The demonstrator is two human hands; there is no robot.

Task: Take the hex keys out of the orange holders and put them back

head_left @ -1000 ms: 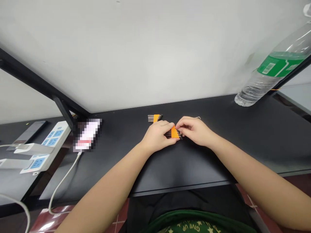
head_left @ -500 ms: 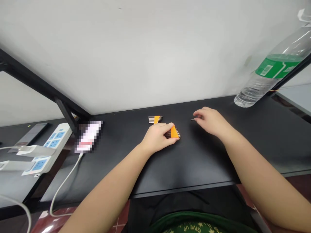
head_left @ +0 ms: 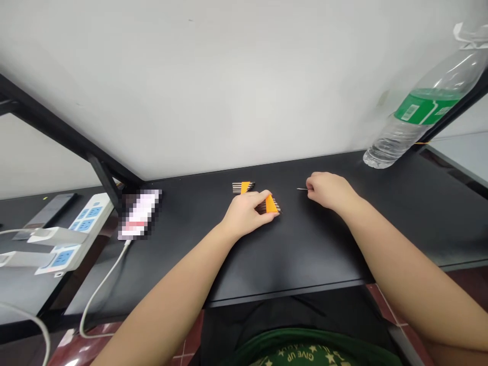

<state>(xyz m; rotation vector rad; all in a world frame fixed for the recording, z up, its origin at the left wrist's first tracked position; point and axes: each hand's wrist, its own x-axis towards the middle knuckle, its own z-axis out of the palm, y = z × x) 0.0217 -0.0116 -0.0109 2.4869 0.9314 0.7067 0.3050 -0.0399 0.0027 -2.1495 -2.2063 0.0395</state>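
2 bare forearms come up from the bottom corners and angle inward. The left forearm (head_left: 179,300) runs up and to the right, its wrist straight, and ends in the left hand (head_left: 246,216), which lies knuckles up with the fingers curled under and the thumb (head_left: 269,217) pressed against them in a closed grip. The right forearm (head_left: 400,274) runs up and to the left. The right hand (head_left: 328,192) is held palm down a little farther forward, well apart from the left, with its fingertips (head_left: 309,187) drawn together at the left edge, apparently in a tight pinch, though they are too small to tell for sure.
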